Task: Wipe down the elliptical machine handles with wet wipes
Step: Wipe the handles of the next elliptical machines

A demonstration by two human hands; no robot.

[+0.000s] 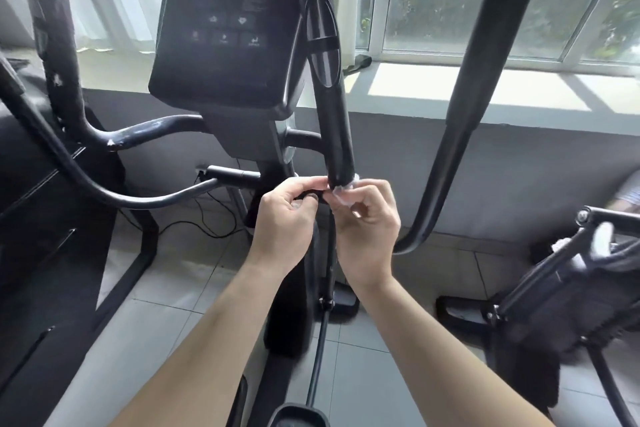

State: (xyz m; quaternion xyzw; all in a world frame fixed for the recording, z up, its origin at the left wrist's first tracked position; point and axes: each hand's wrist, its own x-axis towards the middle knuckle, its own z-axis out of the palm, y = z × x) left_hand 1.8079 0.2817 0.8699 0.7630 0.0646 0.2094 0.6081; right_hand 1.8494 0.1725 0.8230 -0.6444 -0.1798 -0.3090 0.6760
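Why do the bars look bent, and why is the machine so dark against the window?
Head view: the wide-angle lens bows the swing bar; daylight through the window washes out the sill and leaves the console dim; the lower-right machine part is blurred; the wet wipe at the handle looks fairly sharp.

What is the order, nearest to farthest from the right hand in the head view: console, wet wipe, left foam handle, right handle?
1. wet wipe: pinched in the right hand itself.
2. right handle: its lower end meets the wipe, just above the hand.
3. console: up and to the left.
4. left foam handle: far left, beyond the console.
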